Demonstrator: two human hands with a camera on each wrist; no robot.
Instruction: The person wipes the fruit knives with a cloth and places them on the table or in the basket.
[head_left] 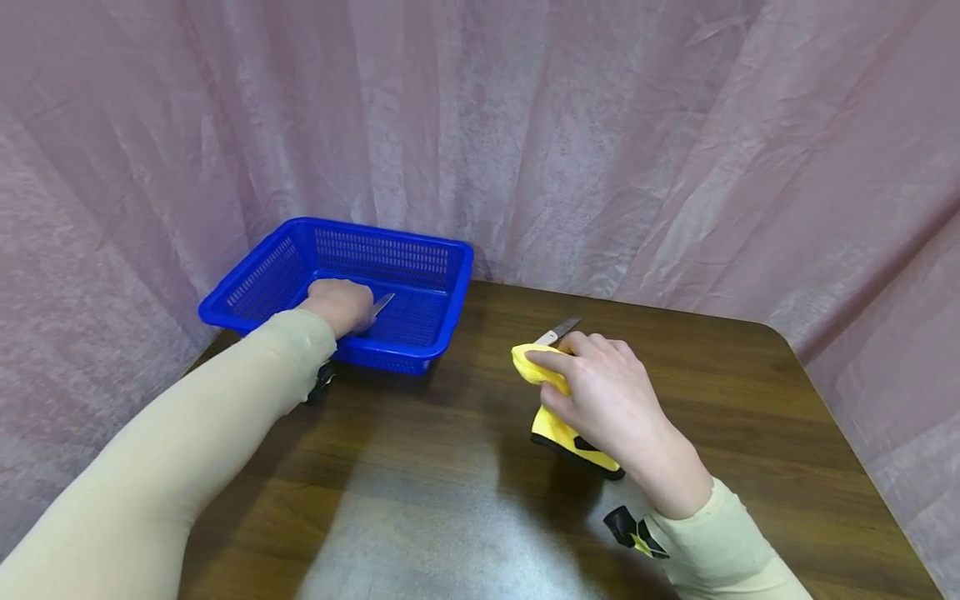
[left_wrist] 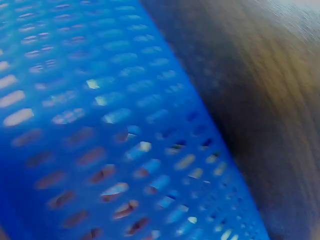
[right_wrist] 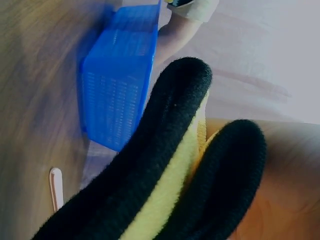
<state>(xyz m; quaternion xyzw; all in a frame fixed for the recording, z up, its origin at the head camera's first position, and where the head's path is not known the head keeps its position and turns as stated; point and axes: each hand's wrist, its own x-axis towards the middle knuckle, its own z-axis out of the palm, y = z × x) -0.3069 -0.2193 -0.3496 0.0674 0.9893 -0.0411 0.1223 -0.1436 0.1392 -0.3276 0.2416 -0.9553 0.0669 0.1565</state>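
Inside the blue plastic basket (head_left: 420,312), my left hand (head_left: 341,304) reaches down and holds a small knife (head_left: 383,304), whose blade points out past the fingers. Most of those fingers are hidden behind the back of the hand. My right hand (head_left: 607,396) pinches a yellow cloth (head_left: 555,425) with black edging between thumb and fingers, above the table. Close up in the right wrist view, the folded cloth (right_wrist: 172,195) shows its thick black border. A second knife (head_left: 555,333) with a pale handle lies on the table just beyond the right hand.
The brown wooden table (head_left: 450,433) has a rounded far right corner. A pink curtain (head_left: 525,150) hangs right behind it. The basket's slotted wall (left_wrist: 125,100) fills much of the left wrist view.
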